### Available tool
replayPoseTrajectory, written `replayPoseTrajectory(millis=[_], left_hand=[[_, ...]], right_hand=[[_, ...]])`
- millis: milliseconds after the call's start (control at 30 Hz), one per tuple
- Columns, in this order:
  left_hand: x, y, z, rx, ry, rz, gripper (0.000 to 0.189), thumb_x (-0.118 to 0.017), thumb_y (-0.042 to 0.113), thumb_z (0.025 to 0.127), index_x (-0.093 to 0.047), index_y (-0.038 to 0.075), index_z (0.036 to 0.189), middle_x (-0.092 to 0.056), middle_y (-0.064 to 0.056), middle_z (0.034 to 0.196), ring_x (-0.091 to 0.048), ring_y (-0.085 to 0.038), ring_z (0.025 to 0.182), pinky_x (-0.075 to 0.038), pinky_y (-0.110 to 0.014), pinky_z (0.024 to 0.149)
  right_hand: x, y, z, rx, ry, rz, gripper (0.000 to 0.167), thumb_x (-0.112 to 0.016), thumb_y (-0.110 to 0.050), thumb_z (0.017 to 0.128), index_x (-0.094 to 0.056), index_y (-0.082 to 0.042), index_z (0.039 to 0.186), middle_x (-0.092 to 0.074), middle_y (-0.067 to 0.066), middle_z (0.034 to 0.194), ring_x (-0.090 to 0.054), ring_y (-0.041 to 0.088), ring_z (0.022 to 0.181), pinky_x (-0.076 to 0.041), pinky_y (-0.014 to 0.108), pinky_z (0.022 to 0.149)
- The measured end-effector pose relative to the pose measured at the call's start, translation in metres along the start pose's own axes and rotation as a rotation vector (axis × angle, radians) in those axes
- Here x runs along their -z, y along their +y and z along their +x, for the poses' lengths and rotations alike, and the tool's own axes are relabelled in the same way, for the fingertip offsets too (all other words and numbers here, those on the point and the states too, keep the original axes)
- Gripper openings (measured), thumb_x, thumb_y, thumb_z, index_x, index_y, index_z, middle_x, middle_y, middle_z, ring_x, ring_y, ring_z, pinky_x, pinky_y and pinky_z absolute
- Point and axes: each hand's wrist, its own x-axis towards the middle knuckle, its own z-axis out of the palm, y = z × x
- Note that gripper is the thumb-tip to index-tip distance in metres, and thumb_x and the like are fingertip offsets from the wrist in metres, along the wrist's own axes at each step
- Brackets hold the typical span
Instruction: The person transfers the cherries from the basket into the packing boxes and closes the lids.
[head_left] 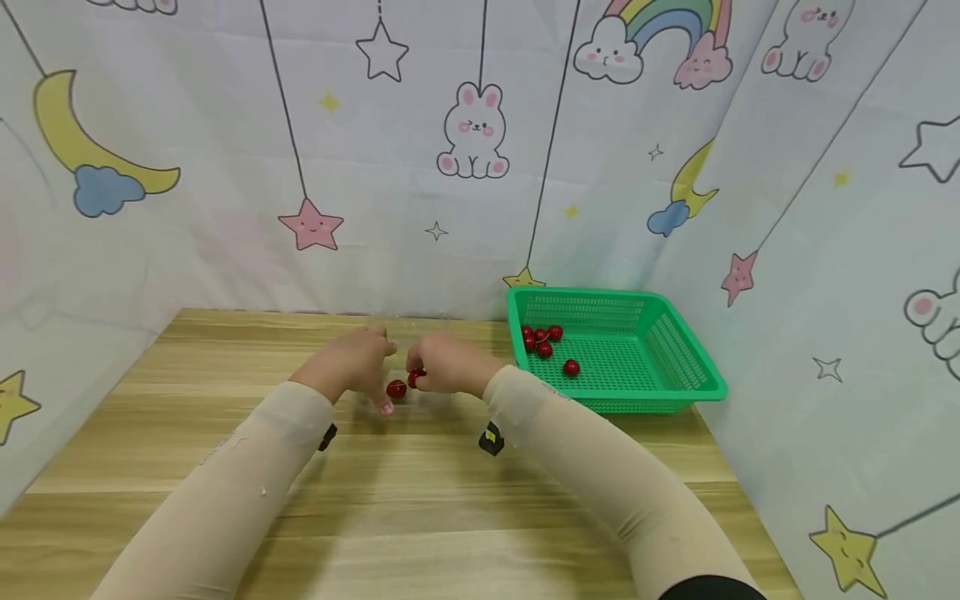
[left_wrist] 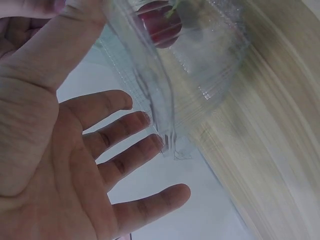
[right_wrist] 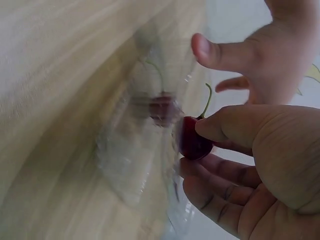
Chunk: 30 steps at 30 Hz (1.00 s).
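My right hand (head_left: 453, 364) pinches a dark red cherry (right_wrist: 194, 140) between thumb and fingers, its green stem pointing up in the right wrist view. The held cherry is right at the rim of a clear plastic box (right_wrist: 131, 172). Inside that box lies another cherry (head_left: 397, 389), seen through the transparent wall. Across from it, my left hand (head_left: 352, 362) is at the box's left side with fingers spread and fairly straight. In the left wrist view, its fingertips (left_wrist: 155, 142) come right up to the clear wall.
To the right stands a green plastic basket (head_left: 712, 388) with several cherries (head_left: 544, 350) gathered mostly at its left end. Everything sits on a wood-grain table (head_left: 420, 517). A white curtain (head_left: 225, 150) printed with rabbits and stars hangs behind and at the sides.
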Motion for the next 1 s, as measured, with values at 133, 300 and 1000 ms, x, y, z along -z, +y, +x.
replayPoseTrajectory(millis=[133, 300, 1000], left_hand=[[-0.001, 0.000, 0.001, -0.005, 0.001, -0.006, 0.120, -0.109, 0.049, 0.072, -0.054, 0.006, 0.169, -0.057, -0.020, 0.162, -0.059, -0.047, 0.147, -0.057, -0.063, 0.117], [-0.002, 0.000, 0.001, -0.013, 0.006, -0.003, 0.119, -0.110, 0.050, 0.071, -0.056, 0.004, 0.167, -0.058, -0.022, 0.159, -0.057, -0.049, 0.149, -0.056, -0.064, 0.119], [-0.003, -0.003, -0.001, -0.028, 0.026, -0.012, 0.111, -0.111, 0.046, 0.070, -0.063, 0.008, 0.163, -0.063, -0.016, 0.146, -0.059, -0.044, 0.141, -0.058, -0.062, 0.114]], right_hand=[[-0.011, -0.006, 0.007, 0.002, -0.010, -0.011, 0.018, -0.078, -0.016, 0.108, -0.086, -0.010, 0.123, -0.085, 0.003, 0.115, -0.075, 0.013, 0.099, -0.064, 0.029, 0.093], [-0.020, -0.012, 0.011, -0.001, -0.008, 0.047, 0.009, -0.081, -0.018, 0.106, -0.086, -0.013, 0.112, -0.084, -0.002, 0.105, -0.072, 0.010, 0.090, -0.061, 0.027, 0.085], [-0.030, -0.010, 0.020, 0.045, 0.052, 0.220, 0.011, -0.083, -0.019, 0.106, -0.081, -0.017, 0.094, -0.076, -0.007, 0.085, -0.060, 0.007, 0.073, -0.051, 0.021, 0.070]])
